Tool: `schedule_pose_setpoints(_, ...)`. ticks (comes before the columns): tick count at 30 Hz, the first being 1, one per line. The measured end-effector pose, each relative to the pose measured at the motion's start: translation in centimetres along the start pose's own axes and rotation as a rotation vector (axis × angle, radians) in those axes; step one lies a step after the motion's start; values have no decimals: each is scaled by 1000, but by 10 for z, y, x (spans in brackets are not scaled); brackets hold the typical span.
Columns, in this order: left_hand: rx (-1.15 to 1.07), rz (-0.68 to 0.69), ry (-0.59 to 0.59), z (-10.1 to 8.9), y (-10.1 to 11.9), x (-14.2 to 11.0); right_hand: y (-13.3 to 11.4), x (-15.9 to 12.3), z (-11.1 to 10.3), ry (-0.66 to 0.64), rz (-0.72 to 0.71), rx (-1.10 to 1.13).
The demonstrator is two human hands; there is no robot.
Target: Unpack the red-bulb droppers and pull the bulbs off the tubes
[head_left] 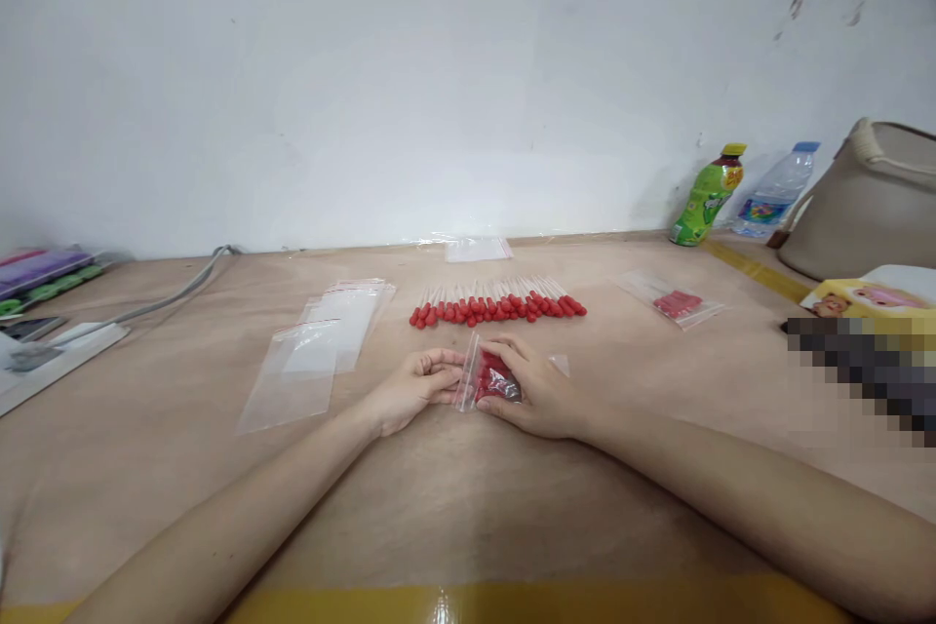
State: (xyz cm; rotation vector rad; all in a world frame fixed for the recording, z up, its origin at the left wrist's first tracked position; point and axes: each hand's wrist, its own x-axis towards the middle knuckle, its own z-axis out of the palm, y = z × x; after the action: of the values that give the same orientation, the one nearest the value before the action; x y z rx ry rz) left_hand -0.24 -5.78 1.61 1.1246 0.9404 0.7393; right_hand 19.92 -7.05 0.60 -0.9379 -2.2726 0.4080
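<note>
A clear plastic zip bag [467, 390] of red contents [492, 374] lies sideways between the hands, right hand [545, 395] clamped over its body, left hand [410, 392] pinching its leftward (zip) edge.

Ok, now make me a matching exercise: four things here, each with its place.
1. Zip bag of red pieces
2. Loose red-tipped sticks
3. Green bottle
4. Grey cable

A. Beside the blue-capped bottle
B. Along the table's left side
C. In the right hand
D. Lined up mid-table

Pairs: 1-C, 2-D, 3-A, 4-B.
</note>
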Motion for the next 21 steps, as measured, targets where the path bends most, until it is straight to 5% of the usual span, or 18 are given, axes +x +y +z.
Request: schedule_pose_setpoints(21,54,-3,67,7,4,-1,3,0,3,0,-57,-28)
